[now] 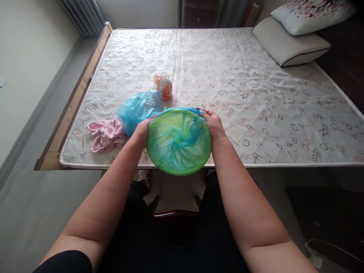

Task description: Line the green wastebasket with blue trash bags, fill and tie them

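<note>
In the head view, the person holds a round green bin point(182, 173) just in front of the chest, over the near edge of a bed. Its open mouth tilts back toward the camera, and a thin blue liner point(179, 149) lies inside, gathered in creases toward the middle. Part of the liner folds out over the far side of the rim.

The left hand point(141, 131) grips the upper left of the bin; its fingers are closed around the side, their tips mostly hidden. The right hand point(214, 125) holds the upper right, its fingers pinching the rim together with the liner's edge. A thin red strip point(203, 110) shows by the right fingers.

On the mattress point(267, 98), printed with scattered letters, a crumpled blue plastic bag point(139, 108) sits just beyond the left hand; whether they touch is unclear. A pink cloth point(106, 136) lies bunched to its left, against or very near it. Behind the bag, toward the far side, rests a clear wrapped bundle point(164, 85) with orange and white in it. Two pillows point(292, 41) are stacked at the far right corner, and a wooden bed frame point(82, 91) runs along the left.
</note>
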`<control>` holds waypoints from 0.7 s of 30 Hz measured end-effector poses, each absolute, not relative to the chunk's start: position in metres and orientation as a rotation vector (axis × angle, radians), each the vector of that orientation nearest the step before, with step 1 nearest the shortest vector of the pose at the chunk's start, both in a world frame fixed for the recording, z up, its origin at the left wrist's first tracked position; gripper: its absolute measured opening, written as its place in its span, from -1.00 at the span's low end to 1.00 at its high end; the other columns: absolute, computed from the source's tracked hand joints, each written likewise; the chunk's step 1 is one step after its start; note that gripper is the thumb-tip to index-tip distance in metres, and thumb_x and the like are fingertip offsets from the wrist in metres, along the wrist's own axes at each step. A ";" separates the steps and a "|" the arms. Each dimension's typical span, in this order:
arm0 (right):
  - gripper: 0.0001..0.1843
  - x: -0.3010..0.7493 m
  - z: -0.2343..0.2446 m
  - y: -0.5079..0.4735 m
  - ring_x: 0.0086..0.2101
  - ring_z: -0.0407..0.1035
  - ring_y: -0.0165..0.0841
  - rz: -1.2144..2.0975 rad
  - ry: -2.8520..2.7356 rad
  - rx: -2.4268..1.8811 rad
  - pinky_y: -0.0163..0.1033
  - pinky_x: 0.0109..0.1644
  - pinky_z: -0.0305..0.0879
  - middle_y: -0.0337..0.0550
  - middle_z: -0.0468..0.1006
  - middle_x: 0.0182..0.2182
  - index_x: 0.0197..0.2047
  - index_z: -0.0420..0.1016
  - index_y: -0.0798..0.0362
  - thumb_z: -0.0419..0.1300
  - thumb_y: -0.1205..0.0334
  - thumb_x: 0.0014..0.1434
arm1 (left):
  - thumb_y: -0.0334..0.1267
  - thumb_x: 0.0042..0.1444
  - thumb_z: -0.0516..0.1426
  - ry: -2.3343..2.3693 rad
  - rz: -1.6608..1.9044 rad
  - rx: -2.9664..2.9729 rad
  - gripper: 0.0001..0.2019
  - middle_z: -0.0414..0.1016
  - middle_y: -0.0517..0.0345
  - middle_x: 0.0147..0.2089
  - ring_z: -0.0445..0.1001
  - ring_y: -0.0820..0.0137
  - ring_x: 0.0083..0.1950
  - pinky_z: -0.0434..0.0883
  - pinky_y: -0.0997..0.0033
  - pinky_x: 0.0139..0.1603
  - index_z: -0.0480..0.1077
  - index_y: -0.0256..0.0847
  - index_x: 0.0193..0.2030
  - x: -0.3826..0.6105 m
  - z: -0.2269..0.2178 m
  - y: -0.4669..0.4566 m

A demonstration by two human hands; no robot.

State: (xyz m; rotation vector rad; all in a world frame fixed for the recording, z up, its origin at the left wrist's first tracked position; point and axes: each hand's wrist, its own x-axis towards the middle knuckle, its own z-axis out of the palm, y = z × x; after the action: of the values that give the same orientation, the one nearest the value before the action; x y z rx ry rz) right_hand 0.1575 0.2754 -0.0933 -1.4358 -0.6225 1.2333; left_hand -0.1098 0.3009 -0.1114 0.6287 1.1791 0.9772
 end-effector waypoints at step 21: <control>-0.60 0.211 -0.113 0.266 -0.20 0.53 -0.27 1.094 -0.789 -1.431 -0.17 -0.11 0.53 -0.18 0.57 -0.24 -0.10 0.40 -0.04 0.28 -0.16 0.21 | 0.10 0.15 0.31 1.282 0.954 1.177 -0.46 0.61 0.02 0.02 0.61 0.19 0.02 0.57 0.29 0.02 0.48 -0.16 0.16 -0.100 -0.115 0.304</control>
State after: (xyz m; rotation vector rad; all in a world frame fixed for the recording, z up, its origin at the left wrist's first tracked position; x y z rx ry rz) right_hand 0.2113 0.2656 -0.1126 -1.4307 -0.7890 1.0944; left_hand -0.0995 0.3041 -0.1148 1.1775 1.2818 0.9539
